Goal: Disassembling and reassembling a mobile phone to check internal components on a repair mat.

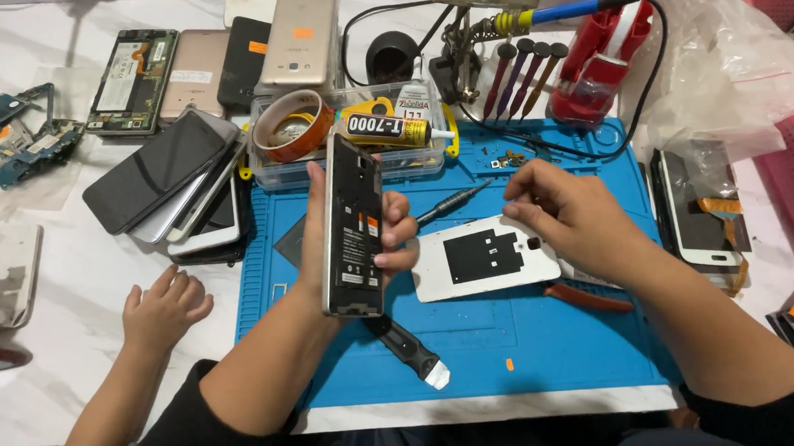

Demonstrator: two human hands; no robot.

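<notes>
Your left hand [361, 234] is clamped around one opened phone [352, 226], holding it upright on its long edge over the left half of the blue mat [552, 351], with its bare insides facing you. Your right hand [571, 217] rests on the top right corner of one white back cover [484, 259], which lies flat near the middle of the mat; the fingers are curled together on the cover's edge, but you cannot tell whether they pinch anything.

One screwdriver [451, 203] lies slanted between your two hands. One black pry tool [407, 346] with a pale tip lies below the phone, toward the mat's near edge. One red-handled plier [585, 296] pokes out under your right wrist.

Along the mat's far edge sits one clear plastic box [356, 157], holding one roll of orange tape [288, 127] and two glue tubes [391, 127]. One soldering iron [559, 11] with a blue handle lies across a stand at the far right, beside one red tape dispenser [598, 55].

Off the mat's left edge, a fanned stack of phones [174, 181] lies on the white table [80, 297], and a third, smaller hand [165, 306], belonging to another person, rests open there, near the table's front edge.
</notes>
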